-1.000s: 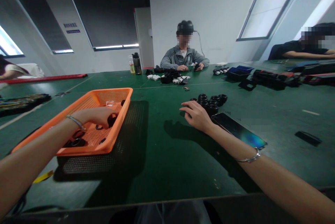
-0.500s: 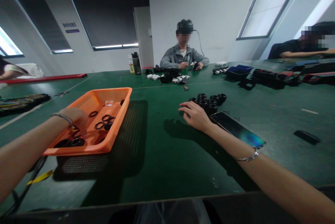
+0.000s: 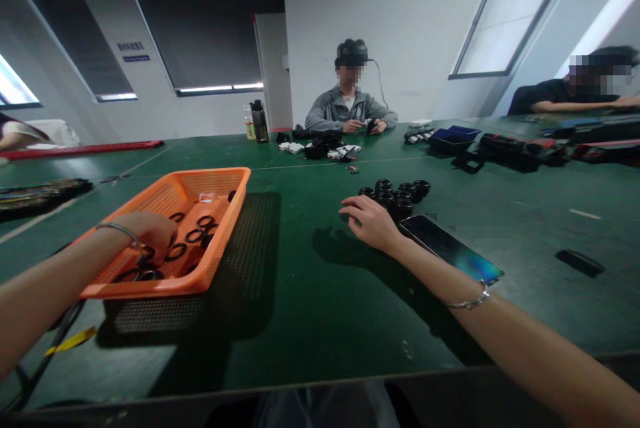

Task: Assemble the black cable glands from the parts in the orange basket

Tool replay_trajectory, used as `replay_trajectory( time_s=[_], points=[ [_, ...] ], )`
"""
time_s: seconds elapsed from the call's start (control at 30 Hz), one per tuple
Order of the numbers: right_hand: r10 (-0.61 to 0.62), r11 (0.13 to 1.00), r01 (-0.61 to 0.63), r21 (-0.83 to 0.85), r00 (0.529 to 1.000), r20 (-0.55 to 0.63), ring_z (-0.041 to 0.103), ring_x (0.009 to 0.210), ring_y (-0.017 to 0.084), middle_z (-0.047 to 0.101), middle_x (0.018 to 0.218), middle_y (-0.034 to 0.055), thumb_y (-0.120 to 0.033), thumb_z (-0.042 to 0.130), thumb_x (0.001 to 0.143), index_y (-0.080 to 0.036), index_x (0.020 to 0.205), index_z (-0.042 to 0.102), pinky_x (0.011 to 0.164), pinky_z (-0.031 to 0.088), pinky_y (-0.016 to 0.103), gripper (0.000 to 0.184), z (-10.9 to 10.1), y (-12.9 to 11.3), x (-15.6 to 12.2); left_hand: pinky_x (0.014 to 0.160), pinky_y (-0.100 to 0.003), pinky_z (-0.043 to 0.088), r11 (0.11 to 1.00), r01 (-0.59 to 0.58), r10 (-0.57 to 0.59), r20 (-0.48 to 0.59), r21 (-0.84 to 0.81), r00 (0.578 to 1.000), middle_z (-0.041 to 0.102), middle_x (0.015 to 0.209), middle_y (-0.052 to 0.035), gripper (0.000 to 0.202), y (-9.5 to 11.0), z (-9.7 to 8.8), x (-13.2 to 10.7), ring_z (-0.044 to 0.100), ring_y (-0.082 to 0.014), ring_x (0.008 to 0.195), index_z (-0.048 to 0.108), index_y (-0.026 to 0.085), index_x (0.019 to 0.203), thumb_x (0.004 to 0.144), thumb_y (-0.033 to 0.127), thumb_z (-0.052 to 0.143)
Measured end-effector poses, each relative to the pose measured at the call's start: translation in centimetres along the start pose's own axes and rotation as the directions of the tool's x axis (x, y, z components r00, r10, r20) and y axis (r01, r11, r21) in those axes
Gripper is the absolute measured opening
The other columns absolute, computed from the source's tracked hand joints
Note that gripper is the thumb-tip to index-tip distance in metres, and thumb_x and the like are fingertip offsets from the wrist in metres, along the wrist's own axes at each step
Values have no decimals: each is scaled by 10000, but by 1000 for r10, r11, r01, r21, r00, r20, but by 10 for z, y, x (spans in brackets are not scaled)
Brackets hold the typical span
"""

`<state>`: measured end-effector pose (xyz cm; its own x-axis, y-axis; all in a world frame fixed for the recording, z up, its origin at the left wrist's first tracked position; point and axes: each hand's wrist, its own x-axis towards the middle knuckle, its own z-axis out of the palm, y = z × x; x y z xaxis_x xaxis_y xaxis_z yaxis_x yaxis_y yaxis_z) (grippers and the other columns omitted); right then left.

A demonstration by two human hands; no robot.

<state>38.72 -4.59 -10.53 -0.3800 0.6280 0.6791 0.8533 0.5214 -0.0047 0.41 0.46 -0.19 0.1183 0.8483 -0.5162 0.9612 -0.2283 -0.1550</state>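
Observation:
My left hand (image 3: 150, 233) reaches into the orange mesh basket (image 3: 220, 241) at the left, its fingers curled down among several black rings (image 3: 194, 236) on the basket floor; what they grip is hidden. My right hand (image 3: 369, 220) rests on the green table with fingers loosely bent, touching the near side of a cluster of black round parts (image 3: 397, 195). A phone (image 3: 450, 249) lies just right of that wrist.
A person sits across the table behind a pile of small black and white parts (image 3: 325, 147), with two bottles (image 3: 255, 123) to the left. Dark tools and trays (image 3: 500, 147) crowd the far right. A small black piece (image 3: 577, 263) lies at right.
My left hand pulled back from the basket's middle to its near left part, then shifted slightly right among the rings. The right hand barely moved.

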Motion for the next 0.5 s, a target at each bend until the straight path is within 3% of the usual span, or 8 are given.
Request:
replay_trajectory(
  time_s=[0.1,0.2,0.33,0.5],
  points=[
    [-2,1000,2,-6,1000,-1,577,851,222,634,945,110,-70,440,739,-159,833,658,791,487,381,253,0,0,0,442,-191,302,998,-17,11,-95,-65,995,489,392,42,131,3,-7,-3,443,-118,458,594,126,521,464,69,490],
    [4,1000,-4,-4,1000,8,582,853,223,637,942,98,-71,440,739,-174,834,658,781,493,385,259,0,-1,0,441,-184,330,967,-56,23,-131,-250,991,535,457,16,161,3,-14,-4,458,-109,458,610,108,632,631,158,458],
    [10,1000,-10,-2,1000,10,586,859,224,639,942,98,-77,442,744,-174,830,659,782,496,383,254,0,-1,0,466,-188,365,920,-77,48,-85,-384,995,584,557,-9,231,6,-20,-5,484,-100,468,625,91,754,718,191,419],
    [-5,1000,5,-7,1000,19,589,853,221,639,950,105,-76,446,746,-163,825,662,778,498,375,246,0,-1,0,411,-169,216,893,-96,88,-38,-441,995,488,490,27,228,5,-18,-2,338,-67,407,638,102,825,748,211,454]
  ],
)
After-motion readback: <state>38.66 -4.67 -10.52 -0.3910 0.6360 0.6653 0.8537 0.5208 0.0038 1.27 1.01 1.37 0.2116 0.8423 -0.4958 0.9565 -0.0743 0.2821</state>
